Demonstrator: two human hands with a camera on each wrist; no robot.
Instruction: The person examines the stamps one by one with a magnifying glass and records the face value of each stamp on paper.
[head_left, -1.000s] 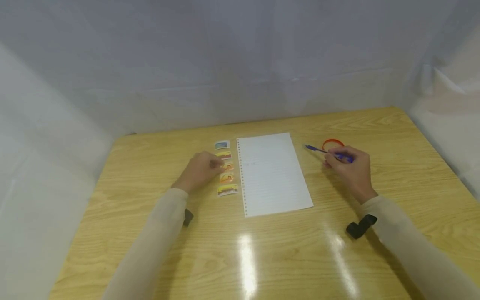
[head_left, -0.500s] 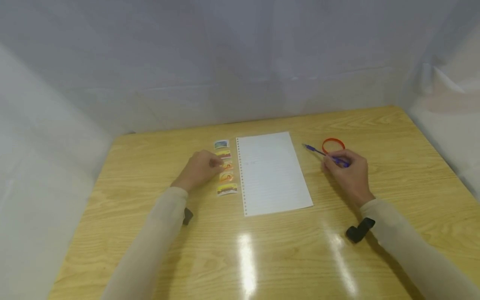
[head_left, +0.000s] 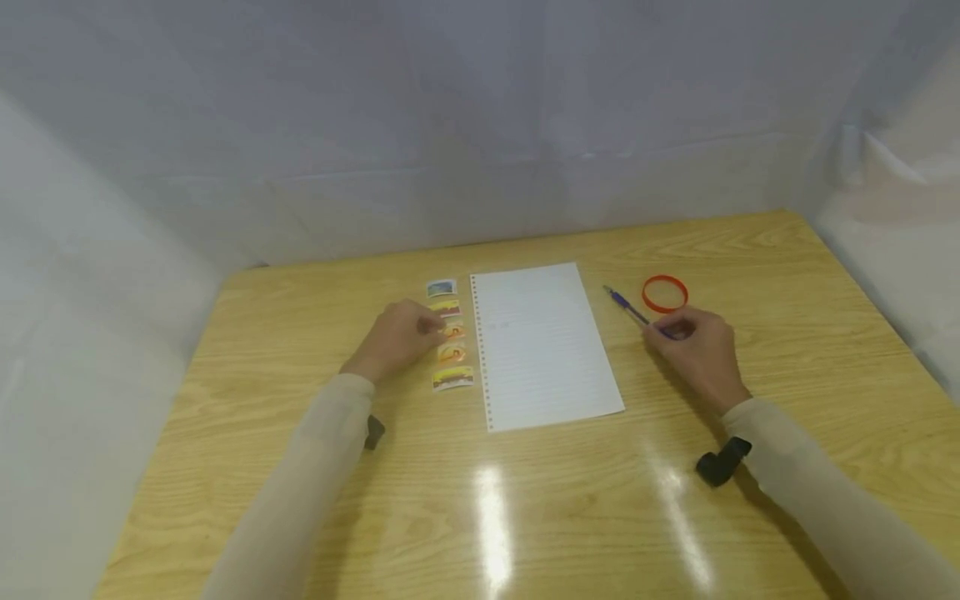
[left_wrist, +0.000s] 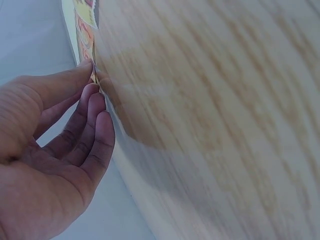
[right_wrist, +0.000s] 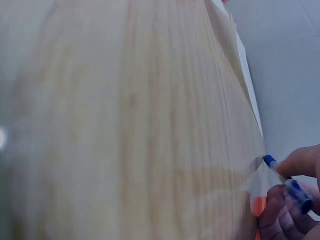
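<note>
My left hand point(head_left: 401, 337) reaches in from the left to a column of small stamp-like pictures beside the paper. Its thumb and forefinger pinch the edge of an orange stamp-like picture point(head_left: 455, 331), the third from the back; the fingertips hide part of it. The left wrist view shows the left hand point(left_wrist: 60, 120) with its other fingers loosely curved near the tabletop. My right hand point(head_left: 701, 346) pinches a blue pen point(head_left: 628, 307) near its rear end, close over the table. The pen's tip points back and left. In the right wrist view the pen point(right_wrist: 299, 197) passes between thumb and fingers.
A lined sheet of paper point(head_left: 551, 350) with punched holes lies mid-table, faint writing at its upper left. Behind my right hand lies a red ring-shaped band point(head_left: 664, 293). Other stamp-like pictures include a blue one point(head_left: 442, 288) and a yellow one point(head_left: 453, 378). Pale sheeting point(head_left: 480, 125) surrounds the wooden table point(head_left: 585, 517).
The right hand has come slightly lower and the pen has turned, its rear end swinging toward me. More of the red band now shows. The left hand has stayed nearly still.
</note>
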